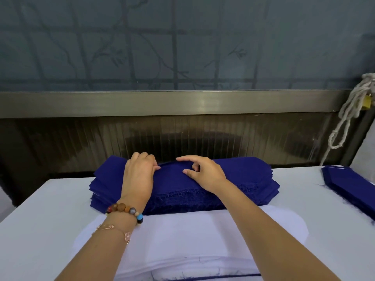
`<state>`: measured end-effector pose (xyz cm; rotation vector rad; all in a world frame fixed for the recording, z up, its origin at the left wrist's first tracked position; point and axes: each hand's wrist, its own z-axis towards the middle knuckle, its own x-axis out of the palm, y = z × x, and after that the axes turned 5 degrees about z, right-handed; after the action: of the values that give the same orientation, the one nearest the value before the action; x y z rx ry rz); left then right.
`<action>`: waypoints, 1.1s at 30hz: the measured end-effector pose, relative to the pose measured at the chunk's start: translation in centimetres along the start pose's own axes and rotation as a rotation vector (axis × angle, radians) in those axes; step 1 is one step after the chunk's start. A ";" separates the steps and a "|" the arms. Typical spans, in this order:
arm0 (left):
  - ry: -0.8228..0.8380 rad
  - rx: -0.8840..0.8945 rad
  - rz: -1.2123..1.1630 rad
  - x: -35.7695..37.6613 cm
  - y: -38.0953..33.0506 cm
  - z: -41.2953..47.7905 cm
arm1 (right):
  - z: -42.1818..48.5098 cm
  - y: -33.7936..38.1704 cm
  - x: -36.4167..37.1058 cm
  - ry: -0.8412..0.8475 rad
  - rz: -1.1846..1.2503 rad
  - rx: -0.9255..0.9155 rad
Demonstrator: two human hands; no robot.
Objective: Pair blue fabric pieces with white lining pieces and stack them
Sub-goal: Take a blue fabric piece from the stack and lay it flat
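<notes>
Where left hand [140,175], right hand [205,172] pinch — frayed blue stack [246,179] puckers.

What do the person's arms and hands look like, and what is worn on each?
Both forearms are bare: no sleeves, no gloves. Below the left hand, the wrist carries a bead bracelet of round brown, orange, grey, blue and black beads, plus a thin rose-gold chain with small charms. The right hand and arm wear nothing.
</notes>
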<state>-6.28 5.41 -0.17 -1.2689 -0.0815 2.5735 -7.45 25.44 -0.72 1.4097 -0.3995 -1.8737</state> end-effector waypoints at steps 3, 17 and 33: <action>-0.018 0.010 -0.009 0.1 0.0 0.0 | 0.0 0.0 0.1 -0.003 -0.004 -0.004; 0.199 0.123 -0.283 0.5 0.6 1.9 | -0.3 0.5 -0.1 0.018 0.025 0.012; -0.001 0.068 -0.179 0.5 0.3 0.9 | 0.5 0.4 -0.1 -0.148 0.198 0.222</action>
<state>-7.30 5.26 -0.07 -1.1794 -0.1025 2.4041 -7.72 25.16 -0.20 1.3221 -0.8124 -1.8183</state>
